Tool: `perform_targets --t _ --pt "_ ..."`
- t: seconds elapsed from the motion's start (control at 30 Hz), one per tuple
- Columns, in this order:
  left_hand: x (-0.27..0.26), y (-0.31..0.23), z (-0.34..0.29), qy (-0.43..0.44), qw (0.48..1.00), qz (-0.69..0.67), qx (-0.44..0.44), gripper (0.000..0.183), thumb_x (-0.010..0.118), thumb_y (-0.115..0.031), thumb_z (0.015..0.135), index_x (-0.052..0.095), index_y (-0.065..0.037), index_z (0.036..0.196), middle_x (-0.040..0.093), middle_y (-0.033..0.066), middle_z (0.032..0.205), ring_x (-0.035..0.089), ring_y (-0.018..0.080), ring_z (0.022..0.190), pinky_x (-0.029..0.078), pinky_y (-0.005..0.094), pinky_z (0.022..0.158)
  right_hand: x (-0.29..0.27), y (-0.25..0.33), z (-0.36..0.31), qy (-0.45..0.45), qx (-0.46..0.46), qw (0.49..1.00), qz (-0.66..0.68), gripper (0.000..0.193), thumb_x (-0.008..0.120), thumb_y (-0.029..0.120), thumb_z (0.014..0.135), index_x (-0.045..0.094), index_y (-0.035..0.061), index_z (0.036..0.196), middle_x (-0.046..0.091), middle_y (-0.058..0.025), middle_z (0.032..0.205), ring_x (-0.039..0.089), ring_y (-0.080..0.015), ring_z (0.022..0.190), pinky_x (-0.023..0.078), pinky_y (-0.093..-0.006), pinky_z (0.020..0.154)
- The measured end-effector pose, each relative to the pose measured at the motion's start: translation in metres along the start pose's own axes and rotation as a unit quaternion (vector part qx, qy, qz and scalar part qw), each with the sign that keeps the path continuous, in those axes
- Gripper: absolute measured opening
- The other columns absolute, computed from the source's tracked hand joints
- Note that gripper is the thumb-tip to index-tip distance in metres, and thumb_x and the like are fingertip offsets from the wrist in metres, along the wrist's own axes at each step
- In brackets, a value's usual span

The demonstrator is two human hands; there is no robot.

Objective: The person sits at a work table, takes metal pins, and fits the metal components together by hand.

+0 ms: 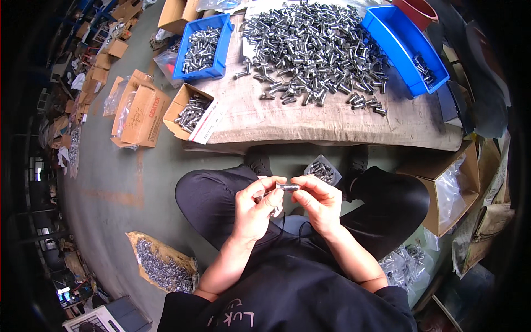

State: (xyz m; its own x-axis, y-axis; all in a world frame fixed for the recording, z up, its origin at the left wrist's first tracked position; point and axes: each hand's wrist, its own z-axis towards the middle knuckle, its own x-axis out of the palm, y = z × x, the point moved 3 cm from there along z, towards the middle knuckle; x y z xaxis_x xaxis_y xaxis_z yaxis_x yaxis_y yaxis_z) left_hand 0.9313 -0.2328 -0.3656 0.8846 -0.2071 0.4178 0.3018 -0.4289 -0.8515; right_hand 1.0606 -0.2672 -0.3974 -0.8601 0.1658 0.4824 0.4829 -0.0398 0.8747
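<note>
Black shirt is cropped; both hands partly hide a bolt.

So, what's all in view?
Held metal part: one, silver, centre
Heaped metal parts: uncounted, silver, on table
Table: one, pale cover, top centre
Blue bins: two, blue, flanking heap
Red tub: one, red, top right
Cardboard boxes: several, brown, both sides
Plastic container: one, clear, between trouser legs
Small metal parts: uncounted, silver, on brown sheet, lower left
Plastic bags: uncounted, clear, lower right
Shirt: one, black, bottom centre
Trouser legs: two, black, either side
Left fingers, right fingers: two sets, bare, around held metal part
</note>
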Motion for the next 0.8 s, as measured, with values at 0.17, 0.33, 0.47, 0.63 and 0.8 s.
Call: perform_targets --t 0.17,0.33,0.47,0.63,0.8 --pt "-0.001 -0.007 -0.003 -0.005 0.992 0.109 0.056 0.025 0.060 -0.001 0.079 0.057 0.002 0.104 0.052 -0.0009 0.078 0.044 0.0024 0.059 0.034 0.0155 0.049 0.001 -0.002 0.002 -0.015 0.031 0.995 0.089 0.023 0.061 -0.001 0.077 0.058 -0.0050 0.099 0.061 -0.0097 0.085 0.057 -0.0138 0.068 0.047 -0.0241 0.063" --pt "0.002 -0.013 -0.004 0.005 0.967 0.227 0.118 0.030 0.059 0.007 0.075 0.058 0.000 0.105 0.049 -0.0021 0.074 0.042 0.0020 0.060 0.032 0.0151 0.049 0.003 0.002 0.002 -0.007 0.037 0.990 0.134 0.022 0.060 -0.001 0.078 0.058 -0.0042 0.099 0.060 -0.0088 0.085 0.057 -0.0127 0.069 0.047 -0.0238 0.064" --pt "0.004 -0.014 -0.005 0.022 0.932 0.292 0.212 0.032 0.060 0.008 0.074 0.058 -0.001 0.105 0.048 -0.0032 0.074 0.041 0.0018 0.061 0.030 0.0156 0.049 0.005 0.003 0.004 -0.009 0.039 0.987 0.154 0.022 0.059 -0.001 0.078 0.059 -0.0032 0.100 0.060 -0.0068 0.082 0.056 -0.0113 0.070 0.046 -0.0218 0.064" --pt "-0.009 -0.006 -0.002 -0.013 0.977 0.180 0.112 0.030 0.065 -0.010 0.078 0.056 0.003 0.103 0.050 -0.0025 0.070 0.043 0.0021 0.057 0.032 0.0151 0.048 0.006 0.005 0.009 -0.014 0.006 0.994 0.104 0.020 0.059 -0.004 0.077 0.059 -0.0040 0.097 0.059 -0.0103 0.088 0.057 -0.0143 0.074 0.047 -0.0240 0.066" --pt "-0.005 -0.009 -0.005 -0.010 0.997 0.074 0.035 0.030 0.061 -0.022 0.081 0.056 0.005 0.095 0.053 0.0027 0.067 0.048 0.0068 0.056 0.038 0.0189 0.048 0.006 0.020 0.007 0.023 -0.112 0.991 -0.073 0.021 0.060 -0.006 0.075 0.059 -0.0057 0.095 0.057 -0.0146 0.092 0.056 -0.0174 0.079 0.048 -0.0254 0.069"
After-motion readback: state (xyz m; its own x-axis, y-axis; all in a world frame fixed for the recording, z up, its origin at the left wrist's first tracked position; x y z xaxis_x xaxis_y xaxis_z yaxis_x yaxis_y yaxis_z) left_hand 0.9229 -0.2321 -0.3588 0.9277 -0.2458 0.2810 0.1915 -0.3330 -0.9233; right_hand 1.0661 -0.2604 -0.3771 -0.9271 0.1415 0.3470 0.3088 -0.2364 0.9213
